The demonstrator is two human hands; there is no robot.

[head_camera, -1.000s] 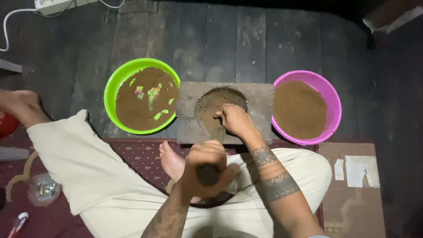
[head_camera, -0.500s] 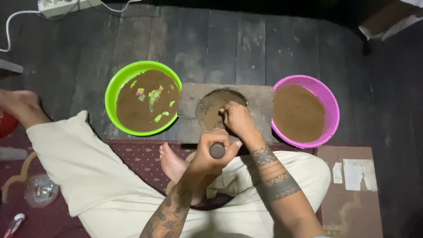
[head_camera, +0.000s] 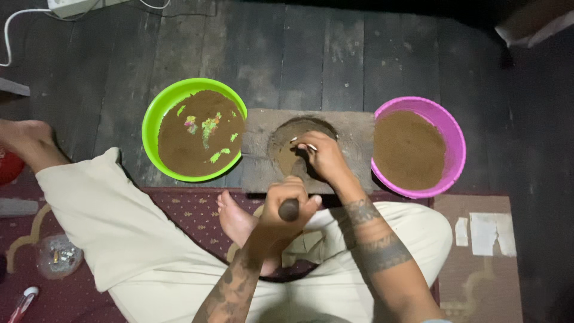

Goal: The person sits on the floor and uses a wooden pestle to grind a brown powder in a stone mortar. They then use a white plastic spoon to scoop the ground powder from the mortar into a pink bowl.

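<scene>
I am sitting before a stone slab (head_camera: 353,128) lying between a green bowl (head_camera: 156,107) and a pink bowl (head_camera: 455,140), both holding brown powder. My left hand (head_camera: 288,210) is gripping a dark pestle (head_camera: 289,209), fist closed. My right hand (head_camera: 320,157) is resting in the slab's hollow, fingers curled, perhaps pinching powder.

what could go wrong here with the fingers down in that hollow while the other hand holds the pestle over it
The right hand has its fingers inside the hollow of the stone slab while the left hand grips the pestle close above; a downward stroke could crush them. The green bowl and pink bowl sit close beside the slab, so an elbow might tip their brown powder out.
</scene>
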